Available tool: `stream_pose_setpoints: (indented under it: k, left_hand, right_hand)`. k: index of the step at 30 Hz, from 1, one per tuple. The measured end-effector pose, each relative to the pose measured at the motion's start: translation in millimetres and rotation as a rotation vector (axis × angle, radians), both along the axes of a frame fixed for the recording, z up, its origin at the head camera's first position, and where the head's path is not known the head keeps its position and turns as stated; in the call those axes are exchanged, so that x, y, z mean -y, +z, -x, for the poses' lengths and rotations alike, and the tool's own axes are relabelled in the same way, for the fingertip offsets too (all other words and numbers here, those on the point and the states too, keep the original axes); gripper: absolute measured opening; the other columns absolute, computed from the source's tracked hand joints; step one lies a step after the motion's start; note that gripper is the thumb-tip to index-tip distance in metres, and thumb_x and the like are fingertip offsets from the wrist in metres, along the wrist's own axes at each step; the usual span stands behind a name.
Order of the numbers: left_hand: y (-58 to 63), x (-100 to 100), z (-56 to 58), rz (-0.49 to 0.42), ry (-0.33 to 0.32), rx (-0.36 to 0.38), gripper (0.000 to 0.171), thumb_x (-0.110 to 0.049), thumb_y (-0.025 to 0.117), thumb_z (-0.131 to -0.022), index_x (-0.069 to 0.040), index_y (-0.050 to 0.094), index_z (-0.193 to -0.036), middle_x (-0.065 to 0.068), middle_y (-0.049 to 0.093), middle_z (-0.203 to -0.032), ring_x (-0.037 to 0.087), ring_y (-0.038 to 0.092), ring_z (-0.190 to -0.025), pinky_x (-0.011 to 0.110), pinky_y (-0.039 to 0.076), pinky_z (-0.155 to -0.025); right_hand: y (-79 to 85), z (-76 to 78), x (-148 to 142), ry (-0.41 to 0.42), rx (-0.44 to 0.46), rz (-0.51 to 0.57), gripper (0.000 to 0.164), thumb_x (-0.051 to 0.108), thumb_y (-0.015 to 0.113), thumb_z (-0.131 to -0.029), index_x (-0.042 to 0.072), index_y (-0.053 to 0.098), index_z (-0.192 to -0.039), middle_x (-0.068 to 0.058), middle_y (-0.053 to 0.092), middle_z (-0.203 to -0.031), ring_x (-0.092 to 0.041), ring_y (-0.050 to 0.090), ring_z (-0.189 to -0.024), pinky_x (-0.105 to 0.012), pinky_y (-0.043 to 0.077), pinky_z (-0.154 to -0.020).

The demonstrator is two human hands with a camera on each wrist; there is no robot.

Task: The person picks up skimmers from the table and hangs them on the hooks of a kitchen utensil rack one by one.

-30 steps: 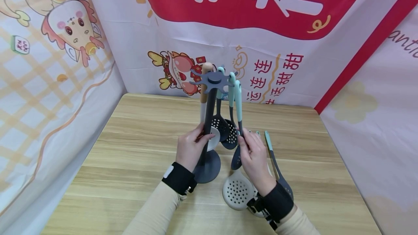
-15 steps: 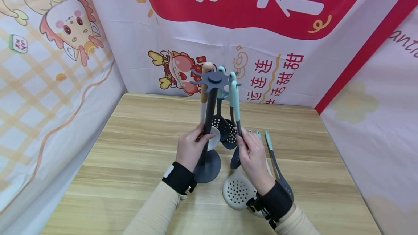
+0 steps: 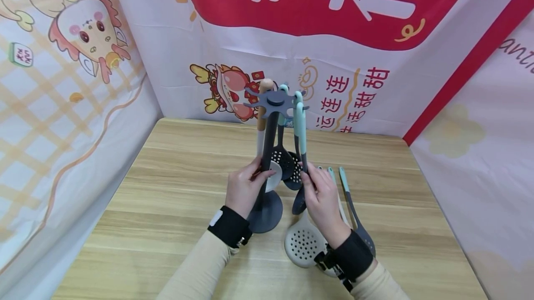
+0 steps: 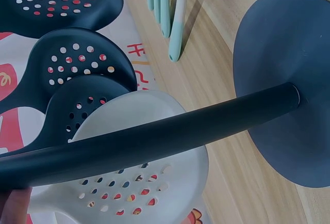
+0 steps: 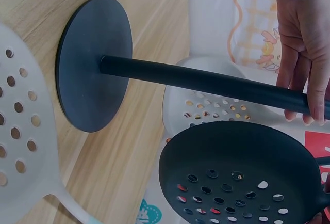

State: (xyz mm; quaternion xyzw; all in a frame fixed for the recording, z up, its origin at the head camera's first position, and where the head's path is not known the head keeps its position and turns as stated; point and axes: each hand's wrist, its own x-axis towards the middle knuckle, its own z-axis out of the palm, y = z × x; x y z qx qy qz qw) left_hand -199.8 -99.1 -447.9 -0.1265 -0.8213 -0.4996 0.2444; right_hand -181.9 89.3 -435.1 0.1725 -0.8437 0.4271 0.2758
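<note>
My left hand (image 3: pixel 244 191) grips the pole (image 3: pixel 269 142) of a dark utensil stand, which has a round base (image 3: pixel 269 214) and a hooked top (image 3: pixel 273 103). A dark skimmer (image 5: pixel 227 172) with perforated bowl and turquoise handle is pinched at its neck by my right hand (image 3: pixel 325 202). The top of its handle is close to the stand's right-hand hooks; whether it sits on one I cannot tell. From the stand hang a white skimmer (image 4: pixel 154 182) with a wooden-ended handle and two dark skimmers, one being this perforated one (image 3: pixel 282 163), with turquoise handles.
On the wooden table (image 3: pixel 167 175), a grey skimmer (image 3: pixel 303 243) lies beneath my right hand. To its right is a dark utensil (image 3: pixel 354 212) with a turquoise handle. Several light turquoise handle ends (image 4: pixel 175 48) show nearby. Printed cloth (image 3: pixel 167 59) encloses the table's back and sides.
My right hand and the dark skimmer have shifted slightly left, so its handle now overlaps the neighbouring turquoise handle. My left hand has stayed on the pole.
</note>
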Motion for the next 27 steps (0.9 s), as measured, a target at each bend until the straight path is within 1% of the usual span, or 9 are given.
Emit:
stream_pose_setpoints:
  k: [6,14,20,23,27]
  left_hand:
    - [-0.8,0.2,0.9,0.007,0.002,0.0,0.038,-0.019,0.075,-0.087,-0.006,0.07,-0.122,0.009,0.077,-0.102,0.02,0.074,-0.093,0.027,0.06,-0.076]
    - [-0.2,0.1,0.3,-0.003,0.001,-0.013,0.04,-0.019,0.075,-0.086,-0.005,0.069,-0.123,0.01,0.076,-0.104,0.021,0.074,-0.093,0.029,0.06,-0.076]
    - [0.2,-0.4,0.0,-0.005,-0.002,-0.019,0.04,-0.017,0.075,-0.086,-0.006,0.069,-0.123,0.01,0.076,-0.104,0.02,0.075,-0.092,0.028,0.06,-0.076]
    - [-0.7,-1.0,0.7,0.007,0.004,-0.033,0.04,-0.015,0.076,-0.086,-0.005,0.069,-0.124,0.01,0.077,-0.103,0.02,0.075,-0.091,0.027,0.061,-0.075]
    - [-1.9,-1.5,1.4,0.034,0.018,-0.05,0.037,-0.013,0.076,-0.086,-0.004,0.069,-0.121,0.011,0.077,-0.101,0.021,0.075,-0.09,0.027,0.061,-0.074]
  right_hand:
    - [0.1,0.5,2.8,0.021,0.038,0.009,0.025,0.008,0.056,-0.101,0.003,0.066,-0.123,-0.009,0.068,-0.087,-0.017,0.056,-0.085,-0.031,0.044,-0.074]
    - [0.5,1.0,5.2,0.019,0.077,0.017,0.026,0.011,0.054,-0.102,0.004,0.066,-0.124,-0.011,0.069,-0.088,-0.017,0.056,-0.088,-0.031,0.046,-0.074]
    - [1.6,0.1,6.0,0.025,0.108,0.015,0.025,0.013,0.053,-0.103,0.005,0.066,-0.123,-0.006,0.067,-0.089,-0.016,0.055,-0.091,-0.032,0.047,-0.076]
    - [1.5,-0.1,6.4,0.034,0.106,0.008,0.024,0.013,0.054,-0.102,0.006,0.066,-0.122,-0.007,0.067,-0.089,-0.015,0.054,-0.088,-0.03,0.045,-0.074]
    - [1.0,0.4,6.3,0.04,0.066,-0.011,0.024,0.012,0.057,-0.101,0.007,0.067,-0.122,-0.006,0.068,-0.089,-0.012,0.052,-0.082,-0.026,0.045,-0.068]
